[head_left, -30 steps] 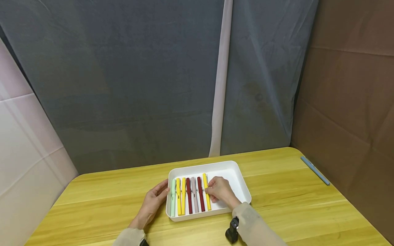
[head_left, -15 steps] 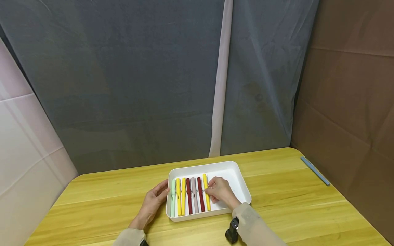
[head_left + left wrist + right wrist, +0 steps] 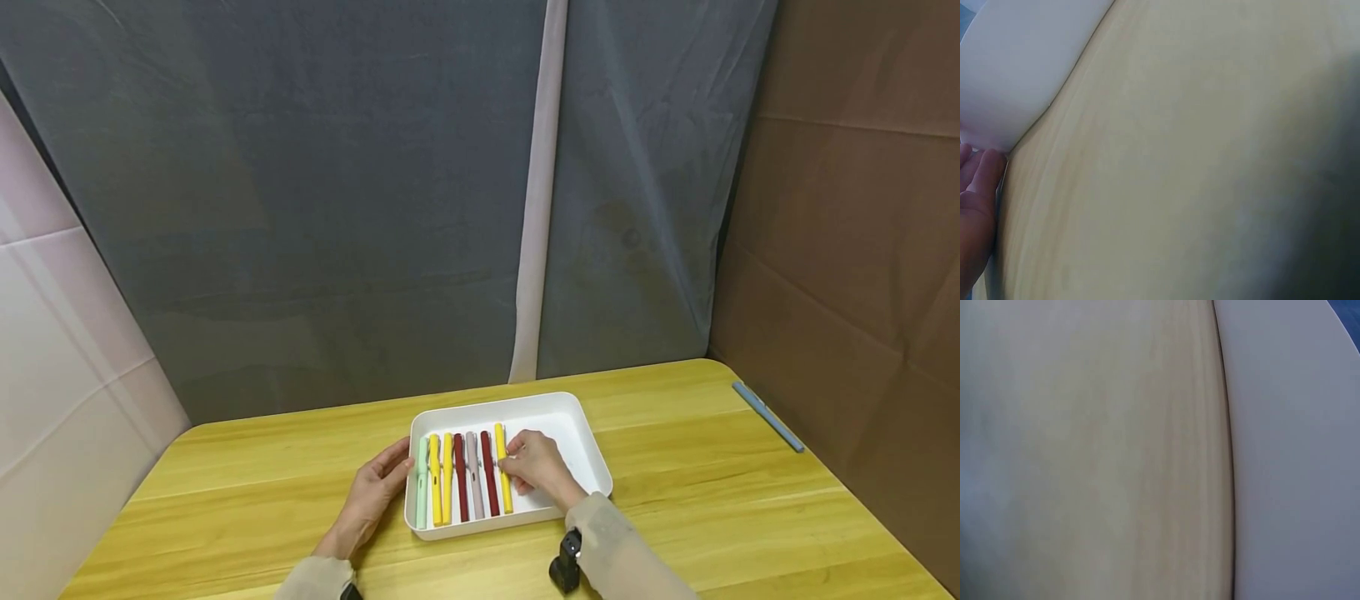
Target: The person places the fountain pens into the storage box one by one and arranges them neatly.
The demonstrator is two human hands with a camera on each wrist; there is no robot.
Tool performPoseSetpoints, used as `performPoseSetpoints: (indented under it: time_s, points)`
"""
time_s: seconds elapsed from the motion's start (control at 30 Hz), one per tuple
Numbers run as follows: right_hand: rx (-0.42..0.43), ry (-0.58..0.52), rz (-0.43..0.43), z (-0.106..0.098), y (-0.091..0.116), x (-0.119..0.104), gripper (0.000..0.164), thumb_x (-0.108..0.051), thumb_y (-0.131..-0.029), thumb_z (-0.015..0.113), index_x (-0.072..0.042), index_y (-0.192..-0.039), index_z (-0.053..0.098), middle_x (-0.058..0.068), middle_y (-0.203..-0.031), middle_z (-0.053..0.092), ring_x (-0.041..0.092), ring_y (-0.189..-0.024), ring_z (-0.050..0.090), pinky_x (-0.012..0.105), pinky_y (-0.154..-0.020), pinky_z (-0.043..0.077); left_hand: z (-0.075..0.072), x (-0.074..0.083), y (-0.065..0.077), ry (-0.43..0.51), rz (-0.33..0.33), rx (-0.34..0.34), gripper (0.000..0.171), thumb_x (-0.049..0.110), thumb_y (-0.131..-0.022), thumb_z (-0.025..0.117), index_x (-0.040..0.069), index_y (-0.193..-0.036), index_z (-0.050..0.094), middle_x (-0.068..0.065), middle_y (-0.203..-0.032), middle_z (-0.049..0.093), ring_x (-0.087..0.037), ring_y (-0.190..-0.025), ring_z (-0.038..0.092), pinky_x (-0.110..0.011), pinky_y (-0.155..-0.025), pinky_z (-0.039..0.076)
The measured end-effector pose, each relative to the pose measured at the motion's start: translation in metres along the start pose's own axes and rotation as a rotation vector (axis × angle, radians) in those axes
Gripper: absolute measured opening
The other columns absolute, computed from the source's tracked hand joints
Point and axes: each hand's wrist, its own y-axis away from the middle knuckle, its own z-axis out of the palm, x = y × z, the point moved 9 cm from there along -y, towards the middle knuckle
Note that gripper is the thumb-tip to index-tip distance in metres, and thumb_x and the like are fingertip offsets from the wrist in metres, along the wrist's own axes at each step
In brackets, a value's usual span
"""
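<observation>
My right hand reaches into the white tray and pinches the rightmost yellow pen between thumb and fingers. That pen lies upright in the row, just right of a dark red pen. Leftward follow a pale lilac pen, another dark red pen, two yellow pens and a mint green pen. My left hand rests its fingers against the tray's left side; the left wrist view has the fingers at the tray's outer wall. The right wrist view hides the right hand.
The tray stands on a yellow wood-grain table. A blue-grey pen lies by the table's right edge, close to a brown cloth wall. Grey cloth hangs behind the table, with pale cloth on the left.
Both hands and the tray have stayed put. The rightmost yellow pen's lower end has shifted very slightly left, nearer the dark red pen.
</observation>
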Motion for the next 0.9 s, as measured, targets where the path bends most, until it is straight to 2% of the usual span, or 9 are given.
performPoseSetpoints:
  time_s: [0.33,0.9]
  points:
    - [-0.005,0.003,-0.015,-0.0005,-0.0019,-0.0002,0.019,-0.010,-0.082,0.071,0.001,-0.093,0.059,-0.002,-0.053,0.052,0.005,-0.040,0.047,0.014,-0.038,0.043,-0.0006,0.0000,-0.0004,0.003,-0.002,0.007,0.053,0.011,-0.099,0.056,-0.004,-0.146,0.039,-0.026,-0.152,0.039,-0.032,-0.137,0.044,-0.019,-0.100,0.051]
    - [0.003,0.017,0.003,-0.0005,-0.0010,0.0006,0.021,-0.012,-0.083,0.070,0.001,-0.096,0.059,-0.001,-0.057,0.054,0.005,-0.040,0.046,0.013,-0.037,0.039,-0.0003,-0.0009,-0.0005,-0.003,0.001,-0.008,0.052,0.010,-0.101,0.052,-0.005,-0.148,0.035,-0.027,-0.154,0.035,-0.033,-0.139,0.041,-0.016,-0.099,0.050]
